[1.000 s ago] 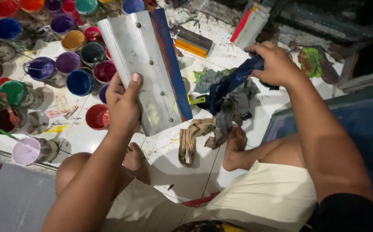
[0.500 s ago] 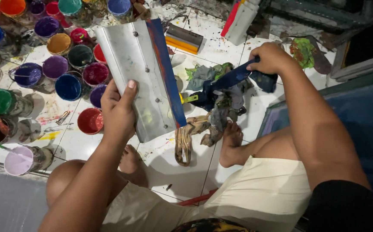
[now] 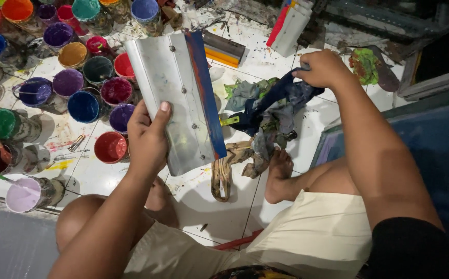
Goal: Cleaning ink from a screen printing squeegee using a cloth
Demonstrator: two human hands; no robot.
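Left hand (image 3: 149,139) grips metal squeegee (image 3: 175,98); right hand (image 3: 323,68) clutches stained rag (image 3: 273,103). Risk: wet blue edge smearing skin beneath it.

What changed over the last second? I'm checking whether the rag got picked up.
The right hand has lifted the dark blue rag up off the heap of stained cloths; a second ago it was gripping it low on the pile. The left hand still holds the metal squeegee upright by its lower edge. The paint cups are untouched.
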